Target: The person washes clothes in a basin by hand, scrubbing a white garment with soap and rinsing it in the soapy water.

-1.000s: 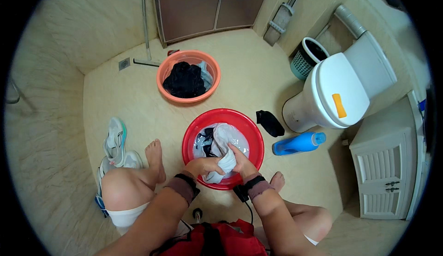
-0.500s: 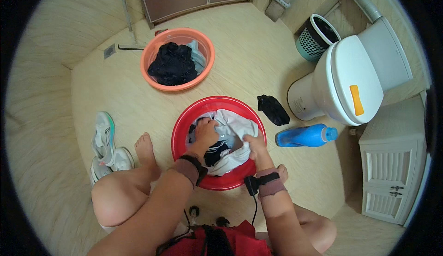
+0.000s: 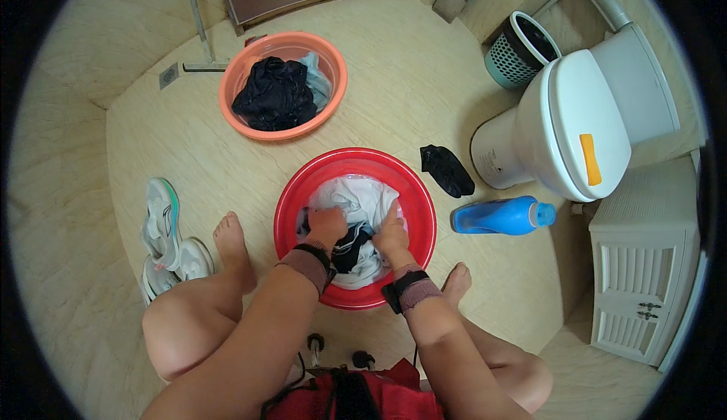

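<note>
A red basin [image 3: 285, 209] sits on the floor between my feet, with wet laundry in it. Inside lie a white garment [image 3: 354, 193] and a dark piece with pale stripes [image 3: 350, 252]. My left hand [image 3: 327, 227] is closed in the cloth at the basin's left side, its fingertips sunk out of sight. On the other side my right hand [image 3: 391, 237] grips the white garment, one finger pointing away from me along it. Both wrists wear dark straps over mauve bands.
Beyond stands an orange basin [image 3: 338, 90] holding dark and pale blue clothes. To the right are a black cloth [image 3: 447, 171], a blue bottle [image 3: 496, 216], a toilet [image 3: 587, 117], a bin [image 3: 511, 60] and a white cabinet [image 3: 640, 268]. White shoes [image 3: 163, 227] lie left; a floor squeegee [image 3: 204, 66] stands far left.
My right hand has moved inward from the basin's right rim. The white garment, lifted toward that rim before, now lies lower and bunched. My left hand has shifted slightly down and left.
</note>
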Demonstrator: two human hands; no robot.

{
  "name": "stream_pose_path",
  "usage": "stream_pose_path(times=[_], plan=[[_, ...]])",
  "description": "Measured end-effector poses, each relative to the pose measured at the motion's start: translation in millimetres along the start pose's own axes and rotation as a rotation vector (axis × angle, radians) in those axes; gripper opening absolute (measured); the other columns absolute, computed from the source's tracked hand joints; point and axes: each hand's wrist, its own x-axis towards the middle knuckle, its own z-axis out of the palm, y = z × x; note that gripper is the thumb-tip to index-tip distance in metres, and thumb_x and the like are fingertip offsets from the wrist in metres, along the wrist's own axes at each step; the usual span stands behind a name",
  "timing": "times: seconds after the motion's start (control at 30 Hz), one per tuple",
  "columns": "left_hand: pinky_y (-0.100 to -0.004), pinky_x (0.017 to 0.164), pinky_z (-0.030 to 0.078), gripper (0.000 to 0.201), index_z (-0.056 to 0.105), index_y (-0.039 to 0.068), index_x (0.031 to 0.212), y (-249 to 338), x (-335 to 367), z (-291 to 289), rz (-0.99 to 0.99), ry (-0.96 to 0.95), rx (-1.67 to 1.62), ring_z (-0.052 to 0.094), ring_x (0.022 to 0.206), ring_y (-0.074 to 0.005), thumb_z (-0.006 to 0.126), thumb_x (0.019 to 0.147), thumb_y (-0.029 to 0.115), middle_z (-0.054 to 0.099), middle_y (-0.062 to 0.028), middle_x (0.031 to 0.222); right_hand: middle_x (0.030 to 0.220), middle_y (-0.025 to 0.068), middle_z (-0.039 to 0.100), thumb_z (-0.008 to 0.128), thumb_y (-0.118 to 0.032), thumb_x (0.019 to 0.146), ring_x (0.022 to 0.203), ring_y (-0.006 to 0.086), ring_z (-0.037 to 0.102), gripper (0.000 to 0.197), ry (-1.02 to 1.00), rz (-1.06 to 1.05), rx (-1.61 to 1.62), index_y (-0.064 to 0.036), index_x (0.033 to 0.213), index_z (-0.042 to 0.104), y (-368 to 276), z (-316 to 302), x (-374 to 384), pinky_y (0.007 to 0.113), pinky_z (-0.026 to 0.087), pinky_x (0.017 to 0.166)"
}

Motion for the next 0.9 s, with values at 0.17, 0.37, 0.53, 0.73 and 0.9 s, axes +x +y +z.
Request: stream_pose_path(times=[0.17,0.37,0.53,0.73,0.9], plan=[[-0.0476,0.092,0.041,0.032,0.069,0.012,0.107,-15.0,-21.9,-13.5,-0.044,-0.051,0.046,0.061,0.108,-0.0297,0.052,0.083,0.025,0.066,-0.0119,0.111,0.127,0.0273,0.050,0.066,-0.026,0.078,0.110,0.0384,0.058,0.078,-0.255,-0.097,-0.227,-0.0126,0.142,0.023,11.0,24.8,28.0,0.044,0.049,0.090],[-0.0534,0.105,0.027,0.054,0.038,0.015,0.141,-2.7,-2.6,30.3,0.137,0.664,-0.139,0.031,0.133,-0.0402,0.045,0.087,0.020,0.030,-0.0159,0.148,0.125,0.0267,0.048,0.058,-0.013,0.079,0.104,0.0422,0.059,0.074,0.140,-0.088,0.022,-0.0166,0.144,0.022,-0.6,17.3,26.4,0.047,0.048,0.088],[-0.0495,0.111,0.020,0.066,0.025,0.020,0.148,15.5,-14.0,30.8,0.175,0.361,0.014,0.021,0.138,-0.0390,0.047,0.086,0.015,0.014,-0.0148,0.155,0.120,0.0231,0.046,0.042,-0.018,0.091,0.099,0.0389,0.059,0.064,0.127,-0.212,-0.303,-0.0253,0.149,0.016,5.9,58.4,26.0,0.051,0.048,0.080],[-0.0484,0.109,0.024,0.076,0.023,0.019,0.148,17.5,-1.2,30.2,0.109,0.139,-0.199,0.027,0.136,-0.0378,0.058,0.080,0.019,0.020,-0.0150,0.153,0.104,0.0214,0.060,0.034,-0.019,0.096,0.088,0.0348,0.065,0.047,0.148,-0.222,-0.418,-0.0219,0.143,0.033,11.1,57.9,59.9,0.048,0.050,0.074],[-0.0463,0.100,0.039,0.066,0.034,0.012,0.141,24.6,33.9,38.4,-0.060,0.231,-1.542,0.047,0.121,-0.0312,0.062,0.084,0.032,0.039,-0.0180,0.141,0.100,0.0213,0.065,0.058,-0.012,0.078,0.092,0.0303,0.065,0.040,0.157,-0.423,0.372,-0.0034,0.117,0.059,-11.9,32.6,57.2,0.037,0.051,0.079]])
